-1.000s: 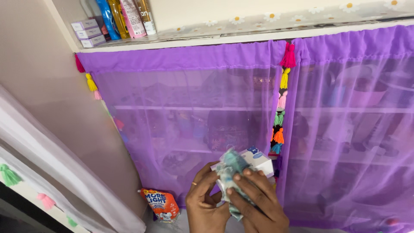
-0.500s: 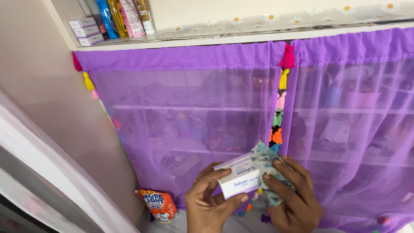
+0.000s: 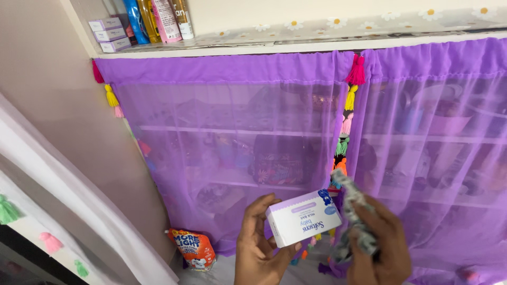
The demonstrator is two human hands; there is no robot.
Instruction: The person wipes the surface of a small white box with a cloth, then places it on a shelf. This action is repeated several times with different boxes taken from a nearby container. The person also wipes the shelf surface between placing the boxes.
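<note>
My left hand [image 3: 257,247] holds a small white and lilac carton box [image 3: 302,217] by its lower left end, thumb on the near side. To its right, my right hand [image 3: 381,247] is closed around a crumpled blue-grey patterned cloth [image 3: 355,217], whose top end sticks up beside the box without touching it. Both hands are low in the view, in front of a sheer purple curtain [image 3: 232,132].
The curtain covers shelves with dim items behind it; a string of coloured tassels [image 3: 348,105] hangs at its middle seam. Bottles and small boxes [image 3: 138,24] stand on the top shelf. An orange pouch [image 3: 193,249] sits on the floor at lower left. A white curtain [image 3: 63,211] hangs at left.
The cloth has come off the box: my right hand has drawn it away to the right, and my left hand has tilted the box so its face shows fully.
</note>
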